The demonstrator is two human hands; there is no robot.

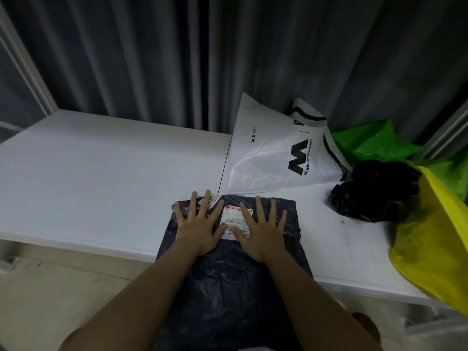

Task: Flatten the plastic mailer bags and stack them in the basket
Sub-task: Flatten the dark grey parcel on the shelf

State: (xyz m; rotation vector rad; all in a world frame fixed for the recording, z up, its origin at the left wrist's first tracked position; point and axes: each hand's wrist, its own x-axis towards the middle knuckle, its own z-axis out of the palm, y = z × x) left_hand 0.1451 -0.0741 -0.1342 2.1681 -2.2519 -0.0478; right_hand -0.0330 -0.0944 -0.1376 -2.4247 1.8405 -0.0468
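A dark navy mailer bag (228, 282) with a white shipping label (234, 219) lies over the front edge of the white table (101, 178) and hangs down toward me. My left hand (200, 224) presses flat on its upper left part, fingers spread. My right hand (260, 229) presses flat beside it, partly over the label. A white mailer bag (273, 153) with black lettering lies behind. A crumpled black bag (372, 191), a green bag (374, 143) and a yellow bag (435, 244) sit at the right. No basket is in view.
Grey curtains (202, 59) hang behind the table. A seam (225, 163) divides the tabletop in two boards. A pale floor (50, 300) shows below at the left, and a clear plastic thing (435, 333) at the lower right.
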